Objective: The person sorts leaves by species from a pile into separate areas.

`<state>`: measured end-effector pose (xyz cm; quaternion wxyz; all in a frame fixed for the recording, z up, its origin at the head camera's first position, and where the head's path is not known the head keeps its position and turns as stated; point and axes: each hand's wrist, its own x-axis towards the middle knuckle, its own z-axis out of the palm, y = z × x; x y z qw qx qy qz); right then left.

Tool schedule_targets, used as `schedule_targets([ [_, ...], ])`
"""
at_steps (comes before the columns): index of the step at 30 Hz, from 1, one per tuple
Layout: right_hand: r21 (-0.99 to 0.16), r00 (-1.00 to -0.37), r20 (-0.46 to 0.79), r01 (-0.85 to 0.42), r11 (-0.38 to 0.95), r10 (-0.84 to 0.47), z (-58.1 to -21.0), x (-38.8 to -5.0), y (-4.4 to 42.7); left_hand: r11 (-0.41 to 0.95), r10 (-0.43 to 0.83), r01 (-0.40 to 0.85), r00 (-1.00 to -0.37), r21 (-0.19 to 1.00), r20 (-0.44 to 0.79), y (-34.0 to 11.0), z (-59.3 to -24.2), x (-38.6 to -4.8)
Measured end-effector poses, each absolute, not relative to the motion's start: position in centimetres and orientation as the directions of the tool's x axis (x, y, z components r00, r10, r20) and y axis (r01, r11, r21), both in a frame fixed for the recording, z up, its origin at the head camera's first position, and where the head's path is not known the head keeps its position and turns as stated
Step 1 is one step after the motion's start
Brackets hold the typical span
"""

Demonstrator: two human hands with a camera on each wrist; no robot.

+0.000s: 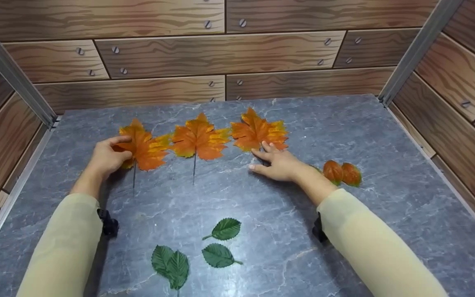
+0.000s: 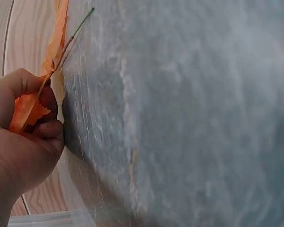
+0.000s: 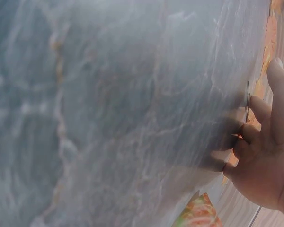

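Three orange-yellow artificial maple leaves with thin dark stems lie in a row across the table's far half. At the left maple leaf [image 1: 149,150], my left hand [image 1: 109,156] pinches the leaf's left edge between thumb and fingers; the left wrist view shows the orange leaf [image 2: 29,111] in that grip. The middle maple leaf [image 1: 198,138] lies untouched, its stem pointing toward me. My right hand [image 1: 281,164] has its fingers spread at the lower edge of the right maple leaf [image 1: 254,130], covering part of its stem. In the right wrist view the fingertips [image 3: 229,170] come down onto the tabletop.
Green serrated leaves lie near the front: an upper one [image 1: 226,229], a lower one [image 1: 219,255] and an overlapping cluster [image 1: 171,264]. Small red-brown leaves [image 1: 333,172] sit beyond my right wrist. Wood-patterned walls [image 1: 221,53] enclose the grey marbled table [image 1: 386,231].
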<state>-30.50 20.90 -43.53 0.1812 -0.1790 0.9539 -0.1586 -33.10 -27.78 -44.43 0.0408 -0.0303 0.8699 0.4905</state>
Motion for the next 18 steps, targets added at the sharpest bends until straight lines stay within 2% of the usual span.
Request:
schedule_targets([
  [11,-0.368,-0.869,-0.292,-0.283,0.886,-0.399,-43.5,-30.5,20.8,0.676,0.017,-0.080,-0.992,0.732,-0.123,-28.7,-44.1,-33.3],
  [18,-0.366,-0.872,-0.293,-0.275,0.889,-0.391,-43.6,-30.5,20.9,0.750,0.022,-0.023,-0.998,0.661,-0.059,-29.4,-43.9,-33.2],
])
